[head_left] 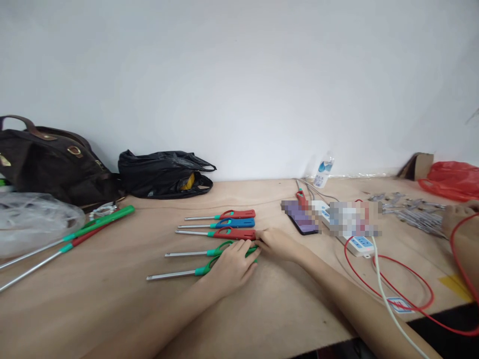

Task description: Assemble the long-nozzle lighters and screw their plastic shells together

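Five long-nosed gas lighters lie in a column on the table, metal tubes pointing left. From the back come a red lighter (239, 214), a blue lighter (241, 223) and a second red lighter (235, 234). Nearest me are an upper green lighter (224, 245) and a lower green lighter (202, 271), their handles largely covered by my left hand (232, 259), which is closed over them. My right hand (277, 243) is closed at the handle end of the upper green lighter, beside the second red one, its fingertips meeting my left fingers.
At left lie a longer green lighter (108, 219), a red one (88, 236), a clear plastic bag (37, 224), a dark bag (56, 164) and a black bag (157, 174). At right are a phone (301, 219), power strip (361, 245), cables, bottle (324, 169), metal parts (419, 219) and another person's hand (458, 219).
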`<state>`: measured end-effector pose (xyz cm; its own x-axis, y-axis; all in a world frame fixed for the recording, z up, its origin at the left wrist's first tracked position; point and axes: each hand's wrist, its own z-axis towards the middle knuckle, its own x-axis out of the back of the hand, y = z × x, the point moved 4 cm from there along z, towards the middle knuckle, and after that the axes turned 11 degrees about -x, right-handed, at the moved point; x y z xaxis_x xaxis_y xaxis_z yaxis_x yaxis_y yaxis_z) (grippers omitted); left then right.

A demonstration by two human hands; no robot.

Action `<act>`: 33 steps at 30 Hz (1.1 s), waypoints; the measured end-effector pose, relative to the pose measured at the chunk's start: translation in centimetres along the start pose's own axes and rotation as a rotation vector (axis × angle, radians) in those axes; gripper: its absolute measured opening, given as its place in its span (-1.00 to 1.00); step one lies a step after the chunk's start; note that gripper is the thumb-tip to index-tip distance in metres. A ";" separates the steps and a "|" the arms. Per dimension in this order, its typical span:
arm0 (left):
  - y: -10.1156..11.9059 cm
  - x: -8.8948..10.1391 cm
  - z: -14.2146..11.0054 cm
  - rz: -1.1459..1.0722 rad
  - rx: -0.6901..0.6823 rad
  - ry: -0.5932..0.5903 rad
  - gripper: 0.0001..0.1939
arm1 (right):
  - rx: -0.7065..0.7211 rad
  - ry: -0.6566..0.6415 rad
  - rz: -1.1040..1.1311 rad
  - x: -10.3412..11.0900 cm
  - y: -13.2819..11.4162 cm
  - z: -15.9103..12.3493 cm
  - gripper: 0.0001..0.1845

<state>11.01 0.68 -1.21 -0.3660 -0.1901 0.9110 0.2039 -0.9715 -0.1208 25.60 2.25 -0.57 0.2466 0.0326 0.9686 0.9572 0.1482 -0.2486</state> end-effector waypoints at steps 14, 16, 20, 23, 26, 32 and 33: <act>0.3 0.1 0.0 0.042 0.003 -0.014 -0.71 | 0.100 0.009 -0.147 -0.2 -0.4 0.2 -0.77; 0.3 0.1 0.0 0.032 0.002 -0.014 -0.71 | 0.102 -0.012 -0.155 -0.1 -0.5 0.2 -0.74; 0.2 0.0 -0.1 0.029 0.009 -0.015 -0.70 | 0.090 -0.023 -0.142 0.2 -0.5 0.1 -0.72; 0.2 -0.1 -0.1 0.019 0.013 -0.023 -0.71 | 0.090 -0.021 -0.153 0.2 -0.5 0.1 -0.73; 0.2 0.0 -0.2 -0.008 0.017 -0.007 -0.73 | 0.102 -0.020 -0.174 0.0 -0.5 0.1 -0.77; 0.1 0.1 -0.1 -0.067 0.047 -0.042 -0.81 | 0.124 -0.006 -0.173 0.1 -0.7 -0.2 -0.77; 0.1 0.1 0.0 -0.068 0.048 -0.045 -0.81 | 0.124 -0.001 -0.170 0.2 -0.7 -0.2 -0.77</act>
<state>10.96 0.53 -1.15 -0.3400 -0.1165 0.9332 0.2241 -0.9737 -0.0399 25.05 1.98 -0.22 0.0833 -0.0024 0.9965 0.9590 0.2722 -0.0795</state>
